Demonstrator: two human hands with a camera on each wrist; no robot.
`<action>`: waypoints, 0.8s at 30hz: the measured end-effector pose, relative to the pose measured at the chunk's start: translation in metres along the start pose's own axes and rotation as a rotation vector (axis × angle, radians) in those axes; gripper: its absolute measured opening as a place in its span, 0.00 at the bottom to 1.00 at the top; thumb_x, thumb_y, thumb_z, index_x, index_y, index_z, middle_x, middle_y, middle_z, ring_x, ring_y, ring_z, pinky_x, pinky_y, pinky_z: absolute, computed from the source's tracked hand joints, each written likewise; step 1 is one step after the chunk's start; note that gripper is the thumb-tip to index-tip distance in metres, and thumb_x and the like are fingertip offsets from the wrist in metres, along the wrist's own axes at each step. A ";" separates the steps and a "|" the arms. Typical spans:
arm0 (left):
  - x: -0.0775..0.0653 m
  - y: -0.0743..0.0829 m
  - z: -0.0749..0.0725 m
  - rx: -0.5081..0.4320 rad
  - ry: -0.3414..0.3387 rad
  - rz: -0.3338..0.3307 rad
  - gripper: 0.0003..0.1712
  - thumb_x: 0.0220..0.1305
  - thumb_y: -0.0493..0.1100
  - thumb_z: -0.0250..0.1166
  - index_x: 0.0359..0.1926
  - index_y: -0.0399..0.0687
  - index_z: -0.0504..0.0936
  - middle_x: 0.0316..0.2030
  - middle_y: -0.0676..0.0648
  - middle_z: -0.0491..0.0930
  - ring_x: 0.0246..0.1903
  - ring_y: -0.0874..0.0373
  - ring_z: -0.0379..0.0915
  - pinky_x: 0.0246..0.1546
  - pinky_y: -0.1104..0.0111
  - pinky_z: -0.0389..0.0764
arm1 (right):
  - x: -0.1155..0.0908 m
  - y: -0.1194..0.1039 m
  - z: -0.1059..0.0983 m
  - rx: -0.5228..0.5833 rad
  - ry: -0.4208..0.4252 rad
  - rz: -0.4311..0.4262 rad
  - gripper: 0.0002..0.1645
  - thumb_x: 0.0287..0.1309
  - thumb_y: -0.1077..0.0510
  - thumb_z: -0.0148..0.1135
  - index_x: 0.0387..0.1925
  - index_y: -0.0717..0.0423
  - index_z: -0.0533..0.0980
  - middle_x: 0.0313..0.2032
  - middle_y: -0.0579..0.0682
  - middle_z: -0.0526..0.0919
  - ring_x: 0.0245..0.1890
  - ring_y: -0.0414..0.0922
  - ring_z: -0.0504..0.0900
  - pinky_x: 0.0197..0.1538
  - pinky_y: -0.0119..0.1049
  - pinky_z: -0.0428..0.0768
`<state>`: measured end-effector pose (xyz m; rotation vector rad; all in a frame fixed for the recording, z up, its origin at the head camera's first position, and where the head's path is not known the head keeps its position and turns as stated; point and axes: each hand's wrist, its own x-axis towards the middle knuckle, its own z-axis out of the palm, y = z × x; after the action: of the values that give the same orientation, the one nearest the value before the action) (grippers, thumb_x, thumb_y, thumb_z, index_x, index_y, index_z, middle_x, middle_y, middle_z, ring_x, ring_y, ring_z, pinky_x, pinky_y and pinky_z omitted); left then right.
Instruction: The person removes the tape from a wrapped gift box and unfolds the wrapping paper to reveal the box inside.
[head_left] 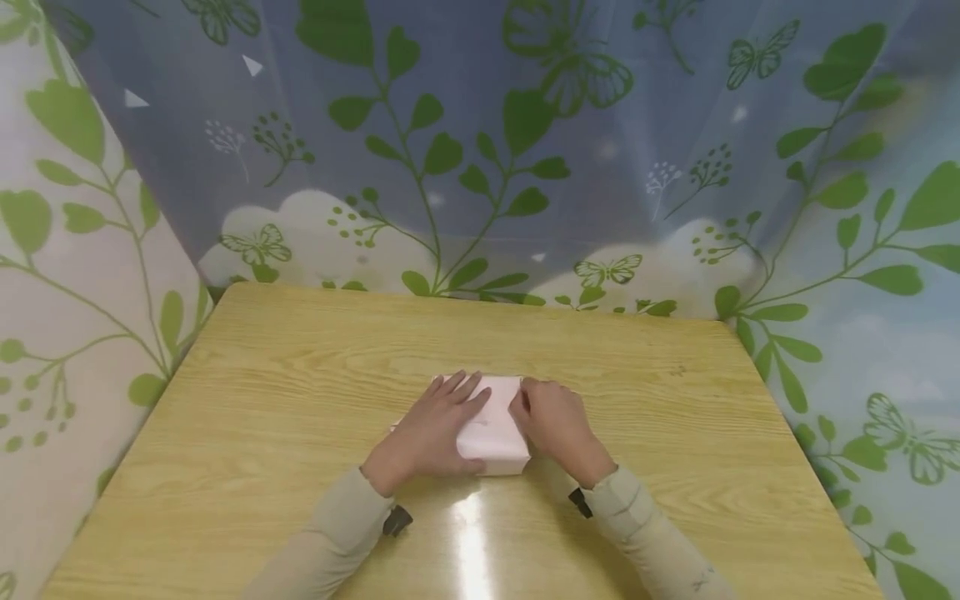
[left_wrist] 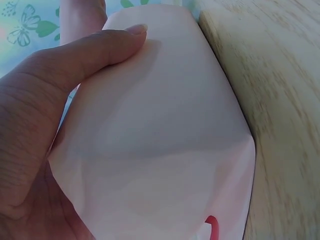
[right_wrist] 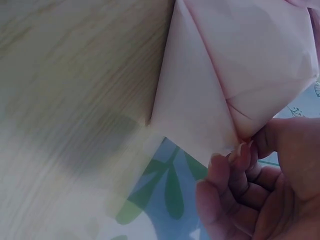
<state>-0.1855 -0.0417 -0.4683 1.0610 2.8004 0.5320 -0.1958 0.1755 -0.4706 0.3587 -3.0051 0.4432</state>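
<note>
A small box-shaped parcel in pale pink paper [head_left: 497, 421] lies on the table between both hands. Across its top left spreads the left hand [head_left: 431, 429], fingers extended and pressing on it. Its thumb [left_wrist: 107, 50] rests on the side nearest the person. At the right end, the right hand [head_left: 557, 421] pinches a folded edge of the paper between thumb and fingertips. The right wrist view shows a slanted paper flap [right_wrist: 192, 95] there, with creases running to the pinched corner. The parcel's contents are hidden by the paper.
The wood-grain table [head_left: 315, 350] reaches out on every side of the parcel. Behind it hangs a blue curtain [head_left: 465, 217] with green leaves and butterflies, and similar cloth stands left and right. Part of a red mark [left_wrist: 214, 227] shows on the parcel's left end.
</note>
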 end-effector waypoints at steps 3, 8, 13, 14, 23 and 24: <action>0.001 0.000 0.000 0.022 -0.005 -0.011 0.59 0.50 0.65 0.75 0.76 0.43 0.63 0.78 0.38 0.54 0.78 0.40 0.49 0.78 0.46 0.50 | 0.000 0.002 0.000 0.011 0.013 -0.015 0.17 0.65 0.57 0.53 0.19 0.49 0.69 0.14 0.43 0.69 0.15 0.40 0.68 0.18 0.34 0.67; 0.001 0.000 0.001 0.019 -0.010 -0.010 0.60 0.50 0.66 0.75 0.77 0.43 0.63 0.78 0.38 0.54 0.78 0.40 0.49 0.78 0.46 0.50 | -0.002 0.003 -0.002 0.020 0.012 -0.021 0.17 0.65 0.58 0.54 0.18 0.49 0.68 0.14 0.43 0.67 0.15 0.40 0.67 0.18 0.34 0.65; 0.000 0.001 0.001 0.012 -0.009 -0.005 0.59 0.50 0.66 0.75 0.77 0.42 0.63 0.78 0.38 0.54 0.78 0.40 0.49 0.78 0.45 0.50 | -0.004 0.005 -0.002 0.024 0.001 -0.014 0.17 0.65 0.58 0.54 0.18 0.49 0.68 0.14 0.43 0.67 0.15 0.40 0.67 0.18 0.33 0.65; 0.000 0.001 0.001 0.014 -0.010 -0.006 0.60 0.50 0.66 0.75 0.77 0.42 0.63 0.78 0.38 0.54 0.78 0.40 0.49 0.78 0.45 0.50 | -0.004 0.006 -0.001 0.025 0.000 -0.015 0.17 0.65 0.57 0.54 0.18 0.49 0.68 0.14 0.43 0.67 0.15 0.39 0.66 0.18 0.33 0.65; 0.001 -0.002 0.003 0.012 0.001 -0.002 0.59 0.50 0.66 0.75 0.76 0.42 0.64 0.78 0.38 0.55 0.77 0.39 0.49 0.77 0.44 0.51 | -0.006 0.011 -0.005 0.043 0.001 -0.010 0.17 0.65 0.57 0.55 0.18 0.50 0.68 0.14 0.44 0.68 0.15 0.40 0.66 0.18 0.33 0.64; 0.001 -0.002 0.003 0.009 0.003 -0.003 0.59 0.50 0.65 0.75 0.76 0.42 0.64 0.78 0.38 0.55 0.77 0.39 0.49 0.77 0.44 0.51 | -0.006 0.011 -0.006 0.044 0.002 -0.011 0.17 0.65 0.57 0.55 0.18 0.50 0.69 0.14 0.44 0.68 0.15 0.40 0.67 0.18 0.33 0.64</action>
<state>-0.1868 -0.0417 -0.4720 1.0581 2.8090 0.5210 -0.1924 0.1884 -0.4689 0.3776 -2.9941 0.5089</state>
